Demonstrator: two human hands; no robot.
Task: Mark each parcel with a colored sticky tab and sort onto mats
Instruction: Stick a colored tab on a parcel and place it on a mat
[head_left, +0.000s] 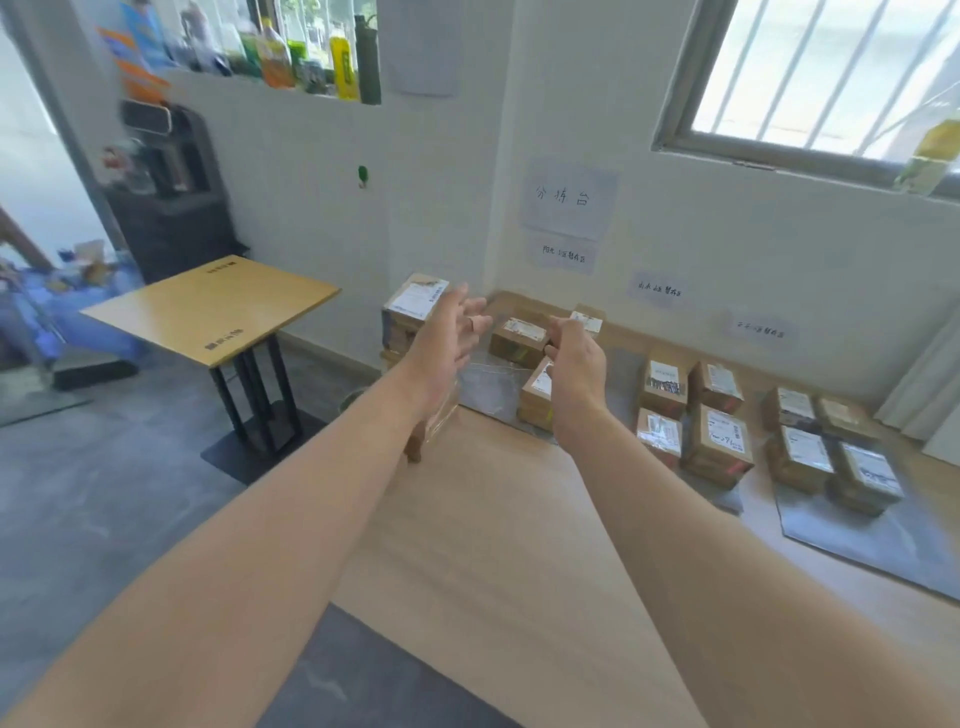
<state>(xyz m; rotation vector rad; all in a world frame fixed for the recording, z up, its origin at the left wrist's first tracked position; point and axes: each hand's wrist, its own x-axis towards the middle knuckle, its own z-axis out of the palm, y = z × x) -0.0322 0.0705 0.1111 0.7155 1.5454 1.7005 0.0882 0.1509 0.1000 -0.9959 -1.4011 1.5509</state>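
Under the wall sign "分拣台", left hand fingers released, right hand fingers' state unclear, over labelled parcels.

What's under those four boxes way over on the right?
A grey mat lies under the four boxes, on the pale wooden surface. Whatever is directly beneath the boxes is covered, so it cannot be seen.

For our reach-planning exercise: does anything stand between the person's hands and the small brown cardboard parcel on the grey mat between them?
Nothing visible does. The small brown cardboard parcel shows uncovered between the left hand and right hand, on the grey mat.
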